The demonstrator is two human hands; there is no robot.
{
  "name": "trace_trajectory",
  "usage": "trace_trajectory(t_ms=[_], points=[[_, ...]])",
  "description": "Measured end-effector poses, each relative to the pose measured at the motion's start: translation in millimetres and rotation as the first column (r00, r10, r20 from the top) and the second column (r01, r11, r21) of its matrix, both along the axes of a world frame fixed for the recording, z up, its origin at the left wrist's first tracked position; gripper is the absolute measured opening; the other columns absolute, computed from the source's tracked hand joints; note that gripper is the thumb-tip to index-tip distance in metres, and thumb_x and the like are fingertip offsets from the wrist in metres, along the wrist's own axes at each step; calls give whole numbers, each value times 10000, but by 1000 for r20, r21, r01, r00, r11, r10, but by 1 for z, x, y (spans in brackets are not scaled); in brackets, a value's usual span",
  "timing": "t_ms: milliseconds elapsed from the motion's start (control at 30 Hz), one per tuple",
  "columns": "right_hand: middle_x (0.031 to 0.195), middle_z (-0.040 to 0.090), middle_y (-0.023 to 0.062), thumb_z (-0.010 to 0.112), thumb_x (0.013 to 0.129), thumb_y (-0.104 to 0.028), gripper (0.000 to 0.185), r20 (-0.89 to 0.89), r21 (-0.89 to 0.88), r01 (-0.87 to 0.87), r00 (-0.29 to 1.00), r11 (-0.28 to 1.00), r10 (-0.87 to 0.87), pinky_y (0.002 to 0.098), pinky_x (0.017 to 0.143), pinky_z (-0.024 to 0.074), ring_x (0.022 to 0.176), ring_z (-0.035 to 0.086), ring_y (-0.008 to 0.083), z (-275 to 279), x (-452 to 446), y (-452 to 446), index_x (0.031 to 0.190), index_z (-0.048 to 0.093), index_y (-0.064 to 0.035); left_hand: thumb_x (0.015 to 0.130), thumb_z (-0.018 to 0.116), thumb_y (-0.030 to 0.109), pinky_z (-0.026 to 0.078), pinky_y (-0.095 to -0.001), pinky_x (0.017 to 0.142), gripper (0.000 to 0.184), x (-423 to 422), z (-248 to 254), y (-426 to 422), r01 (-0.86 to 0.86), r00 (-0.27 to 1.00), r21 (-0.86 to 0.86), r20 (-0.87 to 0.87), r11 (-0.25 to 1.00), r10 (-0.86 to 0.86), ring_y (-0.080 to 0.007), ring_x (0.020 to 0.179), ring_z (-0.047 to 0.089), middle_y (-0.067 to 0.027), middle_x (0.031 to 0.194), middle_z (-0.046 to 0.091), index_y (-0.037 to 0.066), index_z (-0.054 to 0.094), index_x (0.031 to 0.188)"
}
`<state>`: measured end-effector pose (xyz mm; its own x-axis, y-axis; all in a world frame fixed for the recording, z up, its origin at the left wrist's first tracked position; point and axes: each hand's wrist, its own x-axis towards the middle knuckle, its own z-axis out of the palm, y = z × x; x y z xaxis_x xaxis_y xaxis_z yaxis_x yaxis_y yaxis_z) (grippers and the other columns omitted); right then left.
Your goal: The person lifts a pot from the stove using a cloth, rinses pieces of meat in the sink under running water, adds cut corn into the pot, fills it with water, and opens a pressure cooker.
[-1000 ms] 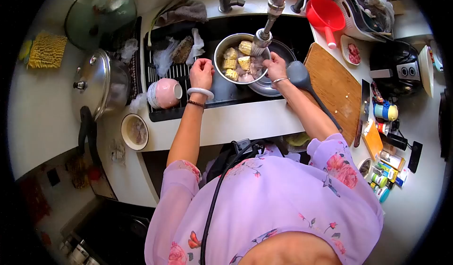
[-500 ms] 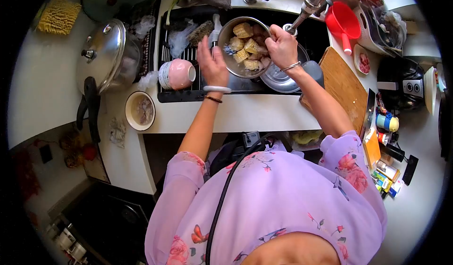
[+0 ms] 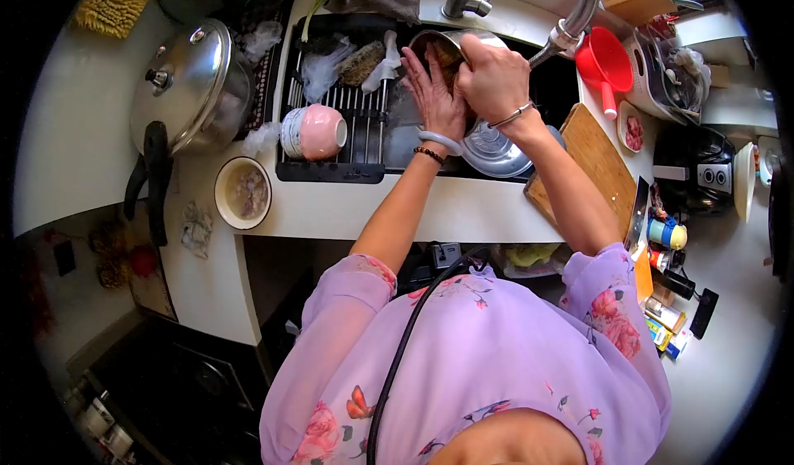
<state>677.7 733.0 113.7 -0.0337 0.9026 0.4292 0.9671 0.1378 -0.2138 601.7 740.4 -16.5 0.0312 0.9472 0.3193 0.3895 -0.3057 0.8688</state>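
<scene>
A metal pot is tilted over the sink, its mouth turned toward the left. My right hand is closed on the pot's near side; whether it grips the rim or a handle is hidden. Across the mouth lies my left hand, fingers stretched out and spread. Behind those fingers shows a little of the yellow-brown corn pieces; the rest of the contents is covered. Below my wrists a round metal lid or basin sits in the sink.
A drying rack at left carries a pink bowl and plastic bags. The faucet hose arches close to my right hand. A cutting board and red ladle are at right, a pressure cooker and enamel bowl at left.
The pot has gone from upright, with its corn in plain view, to tilted leftward. My left hand has moved right from beside the pot onto its mouth. My right hand still grips the pot.
</scene>
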Motion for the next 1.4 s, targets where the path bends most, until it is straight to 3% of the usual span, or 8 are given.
trace_trajectory(t_ms=[100, 567, 767, 967, 1100, 1167, 1200, 1400], points=[[654, 605, 150, 554, 742, -131, 77, 75, -21, -34, 997, 999, 36, 443, 564, 479, 646, 618, 343, 6, -9, 3, 761, 521, -64, 879, 438, 600, 38, -616, 1084, 836, 9, -4, 3, -12, 986, -30, 167, 999, 17, -433, 1406, -44, -203, 1537, -96, 160, 94, 1501], [611, 609, 137, 543, 891, -372, 340, 263, -84, -110, 956, 990, 129, 368, 493, 483, 556, 632, 294, -2, -40, 9, 717, 560, -81, 901, 490, 500, 43, -569, 1103, 781, 28, -18, 4, -77, 988, 25, 134, 997, 73, -418, 1411, -46, -208, 1537, -80, 121, 143, 1489], [633, 616, 148, 545, 855, -199, 164, 305, -196, -114, 937, 974, 171, 389, 505, 482, 588, 639, 309, -8, -51, 4, 758, 564, -67, 918, 474, 481, 40, -554, 1109, 729, 22, -31, -1, -67, 984, 22, 167, 998, 62, -413, 1413, -35, -203, 1541, -54, 114, 190, 1480], [660, 591, 187, 565, 752, -157, 111, -181, -90, 68, 980, 994, -84, 457, 576, 450, 645, 602, 367, -48, 5, -11, 756, 535, -50, 962, 412, 439, 31, -540, 1116, 576, -9, -29, -7, 51, 997, -60, 67, 997, -47, -393, 1419, 29, -180, 1548, 55, 97, 359, 1422], [627, 559, 160, 559, 698, -107, 89, -510, -308, 271, 762, 912, -399, 435, 561, 410, 611, 582, 323, -134, 45, -35, 694, 503, -37, 975, 392, 440, 108, -469, 1131, 538, -30, -36, 0, 234, 959, -108, -138, 966, -247, -361, 1406, 168, -209, 1484, 274, 29, 507, 1302], [570, 474, 79, 581, 676, -64, 94, -748, -429, 242, 444, 870, -493, 362, 528, 378, 551, 480, 183, -186, 66, -41, 697, 495, -32, 966, 392, 467, 97, -509, 1123, 571, -32, -28, 2, 248, 967, -97, -37, 964, -253, -367, 1398, 187, -212, 1469, 299, 2, 519, 1272], [576, 405, 5, 579, 670, -4, 95, -820, -487, 222, 219, 845, -530, 308, 529, 346, 589, 386, 106, -181, 66, -46, 684, 493, -40, 960, 463, 395, 247, -399, 1103, 489, -34, -21, 4, 200, 976, -49, -75, 979, -203, -363, 1372, 265, -222, 1425, 375, 3, 557, 1237], [630, 513, -13, 538, 692, 52, 138, -841, -540, 111, -49, 834, -538, 254, 368, 303, 461, 432, 96, -161, 130, -54, 719, 530, -83, 896, 552, 197, 419, -396, 947, 254, -54, -14, 10, 67, 992, -57, -103, 996, -73, -335, 1084, 550, -175, 1146, 605, 21, 629, 1062]])
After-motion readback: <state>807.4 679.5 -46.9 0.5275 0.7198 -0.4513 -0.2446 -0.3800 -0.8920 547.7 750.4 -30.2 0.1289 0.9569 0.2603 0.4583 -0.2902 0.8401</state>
